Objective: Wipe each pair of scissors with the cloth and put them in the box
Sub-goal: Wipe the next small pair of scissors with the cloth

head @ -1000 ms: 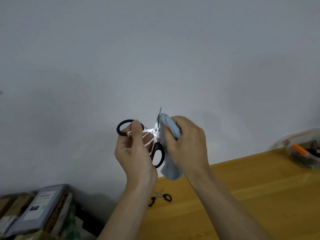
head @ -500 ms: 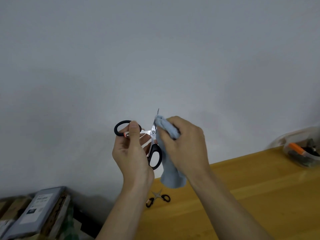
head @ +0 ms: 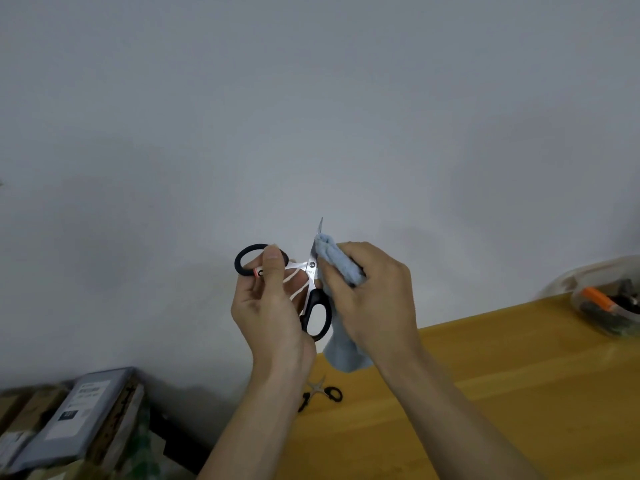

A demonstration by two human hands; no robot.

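Observation:
My left hand (head: 268,306) grips a pair of black-handled scissors (head: 313,299) by its upper handle, in front of the wall, blades spread open. One blade tip points up past the light blue cloth (head: 341,268). My right hand (head: 372,299) pinches the cloth around the blade next to the pivot; the rest of the cloth hangs below the hand. A second, smaller pair of scissors (head: 320,393) lies open on the yellow wooden table (head: 485,393), under my left wrist. The clear plastic box (head: 602,299) stands at the far right with scissors and an orange handle inside.
Stacked cardboard boxes and a grey packet (head: 79,414) sit beyond the table's left end, lower left. A plain grey wall fills the upper view.
The cloth in my right hand has slid a little along the blade, near the pivot. Both hands stay raised in much the same place; the view shifted slightly.

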